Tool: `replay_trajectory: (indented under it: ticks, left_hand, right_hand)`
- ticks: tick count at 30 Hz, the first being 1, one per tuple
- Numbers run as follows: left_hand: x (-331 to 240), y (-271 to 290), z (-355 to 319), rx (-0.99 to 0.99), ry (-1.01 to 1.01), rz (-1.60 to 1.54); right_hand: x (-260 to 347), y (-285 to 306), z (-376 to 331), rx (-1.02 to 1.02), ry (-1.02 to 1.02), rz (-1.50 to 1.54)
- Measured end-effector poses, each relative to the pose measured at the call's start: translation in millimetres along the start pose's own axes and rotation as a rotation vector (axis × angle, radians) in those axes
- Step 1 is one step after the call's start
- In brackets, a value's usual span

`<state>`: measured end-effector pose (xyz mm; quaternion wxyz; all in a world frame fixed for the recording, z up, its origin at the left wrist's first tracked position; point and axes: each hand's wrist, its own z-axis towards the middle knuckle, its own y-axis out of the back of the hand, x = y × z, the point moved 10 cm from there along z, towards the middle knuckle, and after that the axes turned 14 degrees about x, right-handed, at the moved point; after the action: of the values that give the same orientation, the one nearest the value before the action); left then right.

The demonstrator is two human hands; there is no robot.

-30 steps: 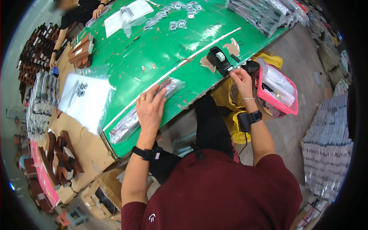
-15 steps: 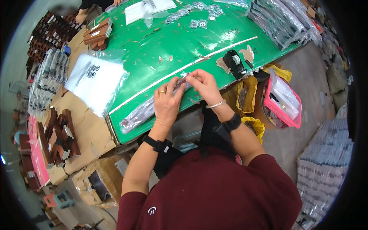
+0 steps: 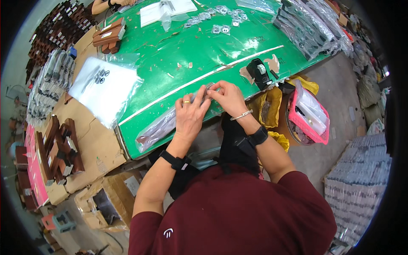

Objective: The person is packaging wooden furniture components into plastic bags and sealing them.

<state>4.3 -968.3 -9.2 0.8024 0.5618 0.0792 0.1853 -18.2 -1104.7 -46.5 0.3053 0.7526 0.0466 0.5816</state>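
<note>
A long clear plastic bag (image 3: 158,129) with something slim and brownish inside lies along the near edge of the green table. Over its right-hand end lies my left hand (image 3: 191,117), fingers on top and thumb on the near side, gripping it. My right hand (image 3: 229,98) pinches the end of the bag with thumb and forefinger, close to the left fingertips. What exactly is between the right fingertips is too small to tell. A black tape dispenser (image 3: 258,73) stands to the right of my hands on the table.
Flat clear bags (image 3: 100,87) lie at the left, beside brown wooden pieces (image 3: 59,148). Small wrapped round parts (image 3: 221,29) and bagged dark goods (image 3: 308,25) are at the back. A pink basket (image 3: 323,135) stands right of the table. Another person's arm (image 3: 100,6) shows far left.
My hands stay at the end of the bag, the right fingers drawn in slightly closer to the left ones. Another person's forearm has come further into view at the far left.
</note>
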Motion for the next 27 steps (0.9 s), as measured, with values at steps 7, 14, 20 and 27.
replay_trajectory:
  ticks: [7,14,20,27]
  left_hand:
    - [8,-7,6,0.056,0.039,-0.048]
    - [26,-9,14,0.105,0.079,-0.224]
    - [44,-17,24,0.19,0.116,-0.393]
    - [56,-21,25,0.17,0.162,-0.491]
  right_hand:
    - [-40,-15,-10,0.024,0.05,0.562]
    - [-69,-35,-1,-0.083,0.035,0.653]
    - [-65,-33,12,-0.239,0.121,0.369]
    - [-27,-10,8,-0.21,0.135,-0.073]
